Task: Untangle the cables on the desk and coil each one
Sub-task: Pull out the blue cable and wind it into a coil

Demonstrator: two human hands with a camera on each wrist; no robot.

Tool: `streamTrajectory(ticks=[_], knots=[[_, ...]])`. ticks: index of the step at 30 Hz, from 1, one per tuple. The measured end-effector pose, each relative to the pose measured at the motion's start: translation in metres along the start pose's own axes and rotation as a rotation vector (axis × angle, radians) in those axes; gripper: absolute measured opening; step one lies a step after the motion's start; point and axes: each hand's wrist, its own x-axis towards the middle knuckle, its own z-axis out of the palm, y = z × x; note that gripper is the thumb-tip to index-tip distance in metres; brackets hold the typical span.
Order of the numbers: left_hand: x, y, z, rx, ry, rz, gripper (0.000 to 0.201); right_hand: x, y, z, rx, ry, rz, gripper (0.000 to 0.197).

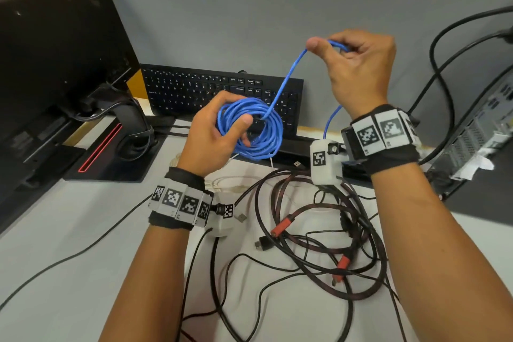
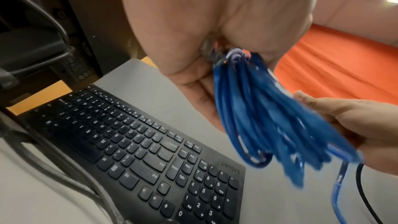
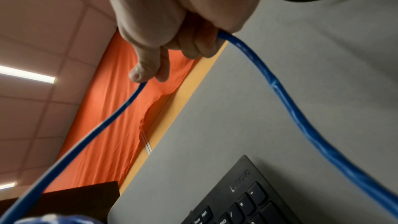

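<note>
- Presently, the left hand (image 1: 213,130) grips the coiled blue cable (image 1: 251,128) above the desk (image 1: 69,230).
- Right hand (image 1: 358,69), raised apart, pinches the cable's free run.
- Tangled dark cables (image 1: 319,244) lie on the desk below.

Blue cable (image 1: 251,126): smooth plastic jacket, slight sheen. Braided cable (image 1: 358,253): woven red-black sheath, matt, with red plastic plug ends. Keyboard (image 1: 222,93): matt black plastic. Surface (image 1: 69,230): smooth, pale grey, matt. Partition (image 1: 222,30): grey, looks cloth-covered. Wristbands (image 1: 177,204): black cloth, paper-like printed tags.
</note>
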Motion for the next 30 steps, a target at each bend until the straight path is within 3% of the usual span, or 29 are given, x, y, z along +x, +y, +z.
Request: streamTrajectory(ticks=[4,8,12,16,24,30], knots=[[-0.002,0.0,0.007,0.12,-0.036,-0.071,0.022,0.005,-0.004,0.005,-0.013,-0.029,-0.026,0.024],[-0.003,0.004,0.015,0.157,-0.06,-0.148,0.013,0.005,-0.007,0.012,-0.041,0.012,-0.057,0.033],[0.0,0.009,0.017,0.156,0.026,-0.082,0.012,0.011,-0.006,0.012,-0.063,0.03,-0.042,0.032],[0.001,0.016,0.021,0.138,0.143,-0.017,0.008,0.012,-0.001,0.013,-0.112,-0.046,-0.002,0.028],[-0.002,0.017,0.02,0.077,0.036,-0.029,0.015,0.007,0.01,0.024,-0.22,-0.198,0.039,0.022],[-0.004,0.019,0.018,-0.208,0.01,-0.076,0.012,0.003,0.021,0.027,-0.279,-0.259,0.073,0.022]])
